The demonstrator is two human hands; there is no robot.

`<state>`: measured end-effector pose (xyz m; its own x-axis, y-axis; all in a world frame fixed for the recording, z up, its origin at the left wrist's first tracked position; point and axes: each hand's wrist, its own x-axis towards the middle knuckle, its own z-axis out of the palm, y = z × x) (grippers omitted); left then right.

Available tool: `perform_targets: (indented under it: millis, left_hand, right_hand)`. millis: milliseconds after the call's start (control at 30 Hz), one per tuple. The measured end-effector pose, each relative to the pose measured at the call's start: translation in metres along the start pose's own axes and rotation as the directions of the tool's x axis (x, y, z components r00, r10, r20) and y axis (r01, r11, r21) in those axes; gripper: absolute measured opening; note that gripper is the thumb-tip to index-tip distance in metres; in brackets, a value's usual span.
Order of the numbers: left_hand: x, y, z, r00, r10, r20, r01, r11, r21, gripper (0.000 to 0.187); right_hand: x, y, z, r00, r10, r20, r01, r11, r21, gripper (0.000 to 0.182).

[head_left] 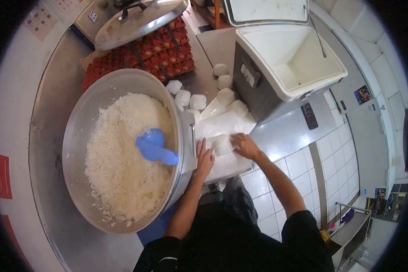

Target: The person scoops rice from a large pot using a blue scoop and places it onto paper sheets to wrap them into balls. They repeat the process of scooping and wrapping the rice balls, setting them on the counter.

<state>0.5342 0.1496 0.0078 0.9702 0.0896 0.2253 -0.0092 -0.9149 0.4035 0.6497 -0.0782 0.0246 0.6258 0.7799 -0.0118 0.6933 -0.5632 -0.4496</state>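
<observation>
Head cam looks down at a metal counter [54, 104]. Big metal pot [77, 136] sits on the left, full of cooked white rice [118, 158]. Blue rice scoop [154, 146] lies in the rice, handle pointing to the person.

Both hands are just right of the pot, on a sheet of clear plastic wrap [226, 124]. Between them is a small wrapped rice ball [222, 144]. Left hand [204, 159] lies flat w/ fingers spread a bit, tips touching the left side of the ball; it doesn't close round anything. Right hand [245, 146] is curled over the ball's right side, fingers bent & pressing on it. Looks like it grips the wrap there, but the view is too small to be sure.

More wrapped rice balls [197, 100] sit in a bunch behind the wrap, near the pot rim, & a few more [221, 75] lie farther back. Red egg trays [163, 54] are stacked at the back w/ a big metal lid [140, 20] resting on top. White cooler box [294, 63] stands open on the right, lid up. Small black remote-like thing [309, 115] lies on the counter by the box. White floor tiles [299, 163] show below.
</observation>
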Motion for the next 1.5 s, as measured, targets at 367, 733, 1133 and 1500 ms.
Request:
perform_targets:
  millis: [367, 733, 1133, 1500]
  left_hand:
    - [0.024, 0.009, -0.004, 0.98, -0.133, 0.151, 0.149, 0.983, -0.103, 0.01]
    - [0.036, -0.009, 0.001, 0.956, -0.19, 0.225, 0.265, 0.886, -0.38, 0.015]
    - [0.035, 0.031, 0.038, 0.88, -0.475, -0.001, 0.475, 0.88, 0.032, 0.013]
    - [0.055, 0.072, 0.013, 0.653, -0.593, 0.471, 0.566, -0.03, -0.824, 0.07]
  right_hand:
    - [0.006, 0.002, -0.011, 0.951, 0.31, -0.017, -0.213, 0.692, 0.69, 0.029]
    - [0.038, 0.026, 0.002, 0.984, 0.178, -0.015, -0.152, 0.878, 0.453, 0.013]
    - [0.042, -0.01, 0.025, 0.917, 0.394, 0.061, -0.398, 0.899, 0.184, 0.028]
    - [0.009, -0.042, 0.035, 0.924, 0.271, -0.271, -0.043, 0.777, 0.628, 0.063]
